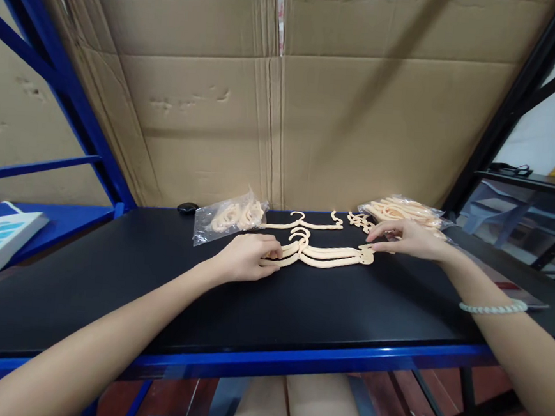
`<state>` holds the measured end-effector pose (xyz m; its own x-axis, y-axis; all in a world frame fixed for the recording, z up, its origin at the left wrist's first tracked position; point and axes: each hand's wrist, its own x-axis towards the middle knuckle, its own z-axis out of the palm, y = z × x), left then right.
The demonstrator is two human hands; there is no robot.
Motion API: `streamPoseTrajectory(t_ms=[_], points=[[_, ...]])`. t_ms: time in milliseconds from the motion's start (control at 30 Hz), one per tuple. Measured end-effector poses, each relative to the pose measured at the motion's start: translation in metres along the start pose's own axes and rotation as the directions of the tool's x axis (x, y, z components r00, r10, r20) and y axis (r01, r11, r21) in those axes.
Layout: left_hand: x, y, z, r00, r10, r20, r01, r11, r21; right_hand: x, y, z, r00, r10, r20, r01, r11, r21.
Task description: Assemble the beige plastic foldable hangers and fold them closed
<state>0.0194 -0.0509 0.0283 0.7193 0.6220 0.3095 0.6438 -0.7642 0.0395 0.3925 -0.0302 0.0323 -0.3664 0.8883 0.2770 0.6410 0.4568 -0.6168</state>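
Several cream plastic clothes hangers point(328, 262) lie stacked flat on the black tabletop in front of me, hooks pointing away. My left hand point(249, 256) is closed around their left end, its fingers partly hiding it. At the right end, my right hand point(407, 239) pinches with thumb and forefinger at a small cream plastic piece point(365, 247), close over the hanger tips; its exact shape is hard to make out. Just behind the stack, a single cream hanger point(280, 225) lies beside a loose hook-shaped part point(336, 219).
A clear bag of cream parts point(231, 220) lies back left, near a small black object point(188, 208). Back right are a bag of hangers point(402, 209) and loose small pieces point(359, 222). Cardboard point(208, 113) walls the back; a blue rail point(265, 359) edges the front.
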Motion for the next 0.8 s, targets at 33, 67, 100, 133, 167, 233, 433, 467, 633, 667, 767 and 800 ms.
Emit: streamPoseTrajectory(t_ms=[33, 67, 100, 133, 167, 233, 433, 467, 633, 667, 767, 800], points=[[0.000, 0.000, -0.001, 1.000, -0.001, 0.007, 0.001, 1.000, 0.004, 0.000, -0.003, 0.003, 0.999, -0.037, 0.027, 0.038, 0.999, -0.027], [0.000, 0.000, -0.003, 1.000, 0.005, 0.011, -0.005, 1.000, 0.008, 0.000, -0.006, 0.007, 0.996, -0.071, 0.060, 0.073, 0.996, -0.043], [0.000, -0.001, -0.004, 1.000, 0.017, 0.011, -0.018, 1.000, 0.013, -0.001, -0.008, 0.011, 0.991, -0.097, 0.092, 0.102, 0.994, -0.050], [0.000, -0.001, -0.005, 0.999, 0.034, 0.009, -0.034, 0.999, 0.016, -0.001, -0.009, 0.015, 0.987, -0.114, 0.117, 0.121, 0.991, -0.055], [-0.001, -0.002, -0.005, 0.999, 0.048, 0.008, -0.048, 0.999, 0.016, -0.001, -0.009, 0.018, 0.984, -0.118, 0.134, 0.128, 0.990, -0.062], [0.000, -0.004, -0.004, 0.998, 0.056, 0.020, -0.056, 0.998, 0.003, -0.001, -0.007, 0.023, 0.983, -0.107, 0.151, 0.118, 0.991, -0.067], [0.001, -0.009, 0.007, 1.000, -0.006, 0.006, 0.006, 0.999, -0.031, 0.001, -0.002, 0.024, 0.991, -0.045, 0.129, 0.055, 0.996, -0.074], [0.002, -0.010, 0.009, 1.000, -0.011, -0.006, 0.011, 0.999, -0.032, 0.001, -0.003, 0.023, 0.991, -0.038, 0.126, 0.049, 0.995, -0.086], [0.001, -0.011, 0.013, 0.999, -0.018, -0.052, 0.015, 0.998, -0.056, 0.000, -0.005, 0.022, 0.991, -0.030, 0.127, 0.049, 0.988, -0.147], [0.001, -0.011, 0.012, 0.998, -0.016, -0.066, 0.011, 0.998, -0.064, 0.001, -0.005, 0.022, 0.993, -0.029, 0.111, 0.047, 0.985, -0.165], [0.001, -0.013, 0.007, 0.991, -0.029, -0.128, 0.020, 0.997, -0.075, 0.002, -0.003, 0.020, 0.999, -0.031, 0.032, 0.037, 0.973, -0.228], [0.001, -0.014, 0.006, 0.988, -0.044, -0.147, 0.033, 0.997, -0.076, 0.003, -0.002, 0.020, 0.999, -0.033, 0.000, 0.032, 0.969, -0.246]])
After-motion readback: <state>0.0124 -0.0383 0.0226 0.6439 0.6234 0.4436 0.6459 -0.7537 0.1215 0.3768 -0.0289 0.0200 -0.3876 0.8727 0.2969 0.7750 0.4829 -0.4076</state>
